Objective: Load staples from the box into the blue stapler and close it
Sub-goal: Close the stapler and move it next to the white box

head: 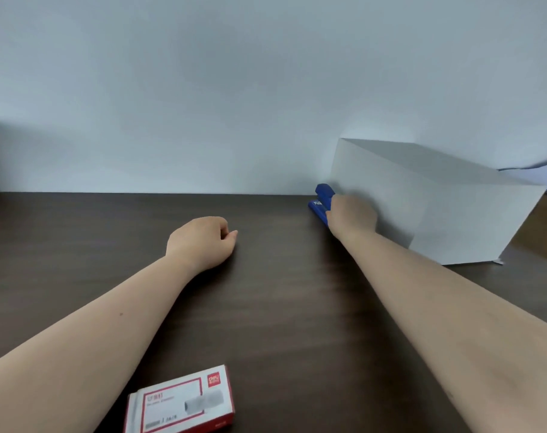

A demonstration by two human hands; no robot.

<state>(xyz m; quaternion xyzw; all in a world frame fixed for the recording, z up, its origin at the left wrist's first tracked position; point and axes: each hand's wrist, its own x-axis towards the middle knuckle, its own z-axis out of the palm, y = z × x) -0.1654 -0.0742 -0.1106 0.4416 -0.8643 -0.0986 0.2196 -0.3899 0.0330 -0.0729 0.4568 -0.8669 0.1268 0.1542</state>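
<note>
The blue stapler point(321, 200) lies at the back of the dark table, close to the wall and beside a white box. My right hand point(351, 215) reaches far forward and covers its near end, fingers wrapped on it; the hand is blurred. My left hand point(203, 240) rests on the table in a loose fist with nothing in it, well left of the stapler. The red and white staple box point(180, 401) lies closed at the near edge, between my forearms.
A large white box point(431, 201) stands at the back right, right next to the stapler. Dark wooden table point(281, 307) runs to a pale wall point(203, 89). Some pale paper point(537, 173) shows behind the white box.
</note>
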